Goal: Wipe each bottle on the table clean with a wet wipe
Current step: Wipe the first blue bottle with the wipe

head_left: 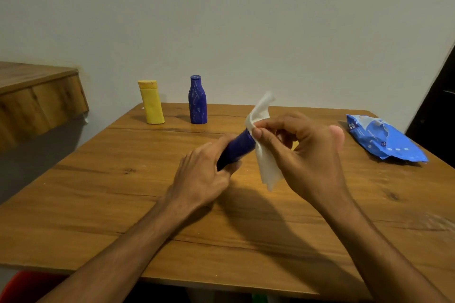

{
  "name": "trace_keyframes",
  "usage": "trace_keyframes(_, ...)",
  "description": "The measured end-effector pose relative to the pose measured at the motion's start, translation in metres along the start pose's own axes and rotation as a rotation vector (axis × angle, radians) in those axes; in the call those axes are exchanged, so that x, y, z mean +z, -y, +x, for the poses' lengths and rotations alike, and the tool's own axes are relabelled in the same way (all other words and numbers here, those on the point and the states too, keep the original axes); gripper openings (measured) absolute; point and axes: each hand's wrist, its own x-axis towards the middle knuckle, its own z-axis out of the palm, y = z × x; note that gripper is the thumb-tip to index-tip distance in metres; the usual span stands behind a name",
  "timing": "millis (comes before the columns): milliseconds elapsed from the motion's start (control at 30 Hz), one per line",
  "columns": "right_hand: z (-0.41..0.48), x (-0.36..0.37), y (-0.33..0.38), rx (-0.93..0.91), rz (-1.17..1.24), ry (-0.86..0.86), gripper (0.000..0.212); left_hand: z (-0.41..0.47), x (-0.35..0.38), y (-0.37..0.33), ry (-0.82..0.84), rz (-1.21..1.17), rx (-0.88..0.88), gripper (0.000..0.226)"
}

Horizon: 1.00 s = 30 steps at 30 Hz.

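Holding and wiping: a dark blue bottle [237,149] is gripped off the wooden table [103,204] so that a wet wipe [264,145] can reach all round its far end.
Left hand [204,174]: fingers curled tight round the bottle's near end, thumb along the top; this steadies it and tilts the far end up towards the other hand.
Right hand [307,155]: thumb and fingers pinched narrow on the white wipe, pressing it against the bottle's raised end; loose corners of the wipe stick up above and hang below the grip.
Held bottle: lying at a slant in mid-air over the table's middle, its far tip hidden under the wipe.
Yellow bottle [151,102]: upright at the table's far edge, close to the wall, well apart from the hands.
Patterned blue bottle [197,101]: upright just beside the yellow one, likely parked there to keep the working space free.
Wipe packet [384,139]: blue, crumpled, lying on the right side within easy reach for a fresh wipe.
Stage, as a judgement: one bottle is in hand; whether the two standing ones are already clean cannot be told.
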Motion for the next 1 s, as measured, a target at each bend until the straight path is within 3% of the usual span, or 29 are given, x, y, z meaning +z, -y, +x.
trace_keyframes(133,-0.0001,-0.0015,0.0045,-0.103,0.036,0.088,0.018,-0.0023,-0.0025,0.0005,-0.036,0.02,0.023,0.051)
trace_keyframes(300,-0.0007,0.0006,0.0005,-0.058,0.007,-0.039,0.018,-0.002,-0.0008,-0.0007,-0.057,0.109,0.069,0.046)
trace_keyframes(467,0.0004,-0.0013,0.0025,-0.071,0.009,0.026,0.016,-0.001,-0.0015,-0.0021,-0.026,0.045,0.027,0.041)
trace_keyframes(600,0.0018,-0.0023,-0.0014,-0.007,-0.017,-0.075,0.02,-0.0017,0.0005,-0.0032,-0.047,0.094,0.053,0.04)
trace_keyframes(733,-0.0004,-0.0002,0.0029,-0.052,0.041,0.022,0.016,-0.0018,0.0,-0.0029,-0.028,0.047,0.039,0.039)
trace_keyframes(867,0.0045,-0.0046,-0.0031,-0.006,0.007,-0.065,0.02,-0.0012,0.0003,-0.0043,-0.048,0.053,0.027,0.036)
trace_keyframes(1000,0.0014,-0.0031,-0.0008,-0.066,0.033,0.065,0.015,-0.002,0.0002,-0.0048,-0.014,0.052,-0.001,0.038)
